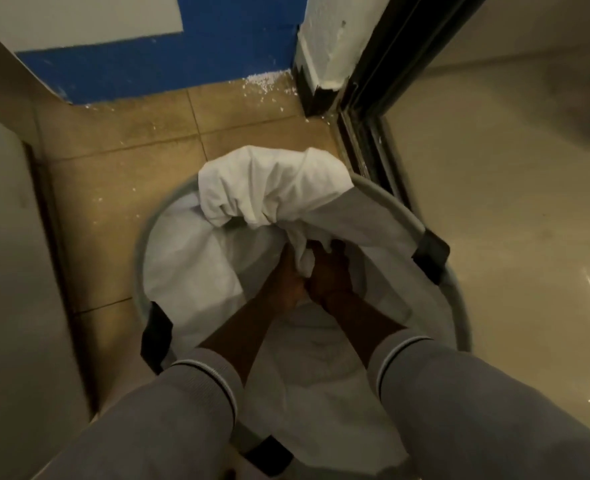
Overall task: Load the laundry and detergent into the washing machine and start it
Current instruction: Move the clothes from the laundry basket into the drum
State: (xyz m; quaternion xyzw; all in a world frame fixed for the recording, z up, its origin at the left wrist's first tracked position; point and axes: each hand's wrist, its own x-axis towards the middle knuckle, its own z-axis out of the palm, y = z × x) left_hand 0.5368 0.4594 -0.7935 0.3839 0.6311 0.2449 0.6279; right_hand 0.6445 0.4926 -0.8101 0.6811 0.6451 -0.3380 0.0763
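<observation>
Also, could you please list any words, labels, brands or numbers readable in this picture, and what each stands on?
There is no text to read here: the white laundry, the laundry basket with its black handles, the grey sleeves, the tiled floor and the blue wall show none.

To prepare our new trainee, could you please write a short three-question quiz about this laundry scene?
1. True or false: the left hand and the right hand both reach into the laundry basket.
2. What does the basket stand on? A. the tiled floor B. a table C. a washing machine
3. Fill in: the bunched cloth raised at the basket's far rim is ___ in colour.
Key: 1 true; 2 A; 3 white.
</observation>
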